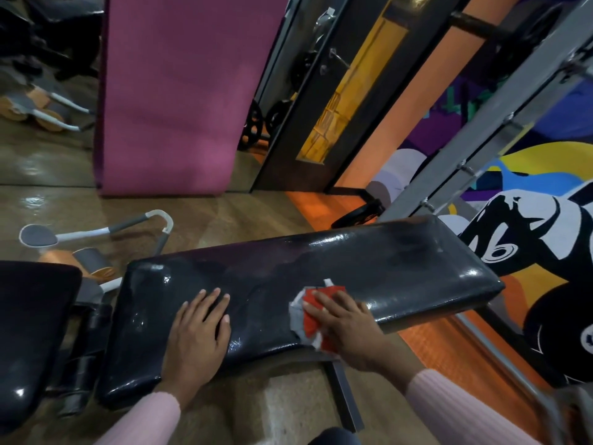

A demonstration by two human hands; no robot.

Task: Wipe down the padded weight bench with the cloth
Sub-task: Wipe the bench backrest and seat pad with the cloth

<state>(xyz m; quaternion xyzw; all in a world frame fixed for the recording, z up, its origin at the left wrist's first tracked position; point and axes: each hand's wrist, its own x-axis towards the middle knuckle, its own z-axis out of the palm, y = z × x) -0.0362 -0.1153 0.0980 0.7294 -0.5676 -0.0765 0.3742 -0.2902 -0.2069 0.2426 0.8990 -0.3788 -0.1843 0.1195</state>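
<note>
Head view, looking down on a long black padded weight bench (321,277) that runs from lower left to upper right across the frame. Its glossy vinyl surface shows pale streaks and bright glints of light.

Near the bench's front edge, toward its right half, lies a red, grey and white cloth (309,316). The right hand (345,326) rests palm down on top of this cloth, fingers spread and pressing it flat against the padding (not bunching or pinching it). A pink ribbed sleeve (462,409) covers the right forearm.

Toward the left half of the bench, the left hand (199,332) lies flat on the bare padding, fingers extended and slightly apart, holding nothing. It sits well apart from the cloth. Its wrist also wears a pink sleeve.

Just beyond the bench's left end is a second black padded seat section (29,332), separated from it by a dark metal bracket.

Behind the bench, on the brown floor, lies a grey and white handled exercise device (93,231). Farther back, a pink mat (179,91) stands upright. To the right of the bench, a grey metal frame (500,114) rises diagonally in front of a brightly painted mural wall (545,239).
</note>
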